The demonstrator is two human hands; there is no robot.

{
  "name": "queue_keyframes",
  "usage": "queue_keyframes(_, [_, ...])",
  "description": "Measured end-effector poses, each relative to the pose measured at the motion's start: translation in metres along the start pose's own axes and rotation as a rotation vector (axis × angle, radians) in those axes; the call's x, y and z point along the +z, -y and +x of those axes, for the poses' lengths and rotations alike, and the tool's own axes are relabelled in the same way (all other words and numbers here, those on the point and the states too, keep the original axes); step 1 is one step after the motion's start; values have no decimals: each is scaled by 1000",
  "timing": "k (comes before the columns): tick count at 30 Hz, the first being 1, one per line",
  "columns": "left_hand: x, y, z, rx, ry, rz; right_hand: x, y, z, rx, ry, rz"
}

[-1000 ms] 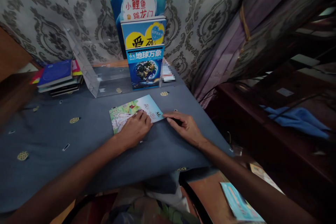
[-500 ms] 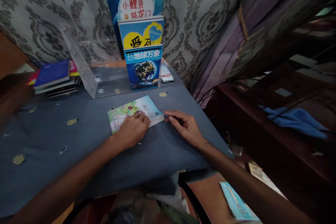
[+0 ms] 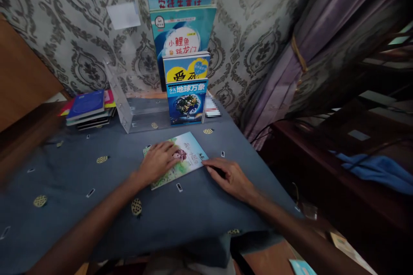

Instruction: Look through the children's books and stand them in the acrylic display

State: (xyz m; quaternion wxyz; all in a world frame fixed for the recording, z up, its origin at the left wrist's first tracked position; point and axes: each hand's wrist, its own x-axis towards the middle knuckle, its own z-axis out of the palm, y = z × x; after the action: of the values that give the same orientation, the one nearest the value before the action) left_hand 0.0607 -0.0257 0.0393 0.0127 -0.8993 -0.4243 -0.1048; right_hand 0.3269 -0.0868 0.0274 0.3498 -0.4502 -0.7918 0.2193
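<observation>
A thin paperback book (image 3: pixel 193 148) with a pale blue and green illustrated cover lies flat and slightly slanted on the table. Across the left part of its cover rests my left hand (image 3: pixel 158 161), fingers stretched out and lying flat. My right hand (image 3: pixel 230 178) is at the book's right corner, thumb and forefinger pinched together at the edge with the other fingers curled. Behind the book, a clear acrylic display stand (image 3: pixel 119 103) holds several upright books in tiers; the front one is a blue book with a globe (image 3: pixel 187 105).
A stack of books (image 3: pixel 85 107) lies left of the stand. The grey-blue tablecloth (image 3: pixel 106 206) has pineapple prints. Patterned wallpaper rises behind, and a tied purple curtain (image 3: pixel 277 90) hangs right. Beyond the table's right edge are dark red furniture and a blue cloth (image 3: pixel 377 169).
My left hand has shifted from the book's near edge onto the left of its cover, its fingers now flatter. My right hand stays at the right corner. The view has tilted upward.
</observation>
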Motion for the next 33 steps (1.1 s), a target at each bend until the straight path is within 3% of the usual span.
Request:
queue_keyframes(5, [-10, 31, -7, -155, 35, 19, 6, -9, 22, -31, 33, -97])
queue_keyframes(10, [-20, 25, -18, -242, 47, 104, 21, -31, 67, -10, 66, -179])
queue_keyframes(14, [-25, 22, -29, -203, 66, 127, 33, -37, 82, -1, 74, -200])
queue_keyframes(20, [-19, 22, -52, 157, 19, 11, 45, -5, 42, -111, 66, -160])
queue_keyframes(26, [-7, 21, -60, 200, -13, 66, 46, 35, -3, -161, 143, -33])
queue_keyframes(33, [0, 17, -60, 288, -53, 160, 43, 45, -9, -163, 135, 95])
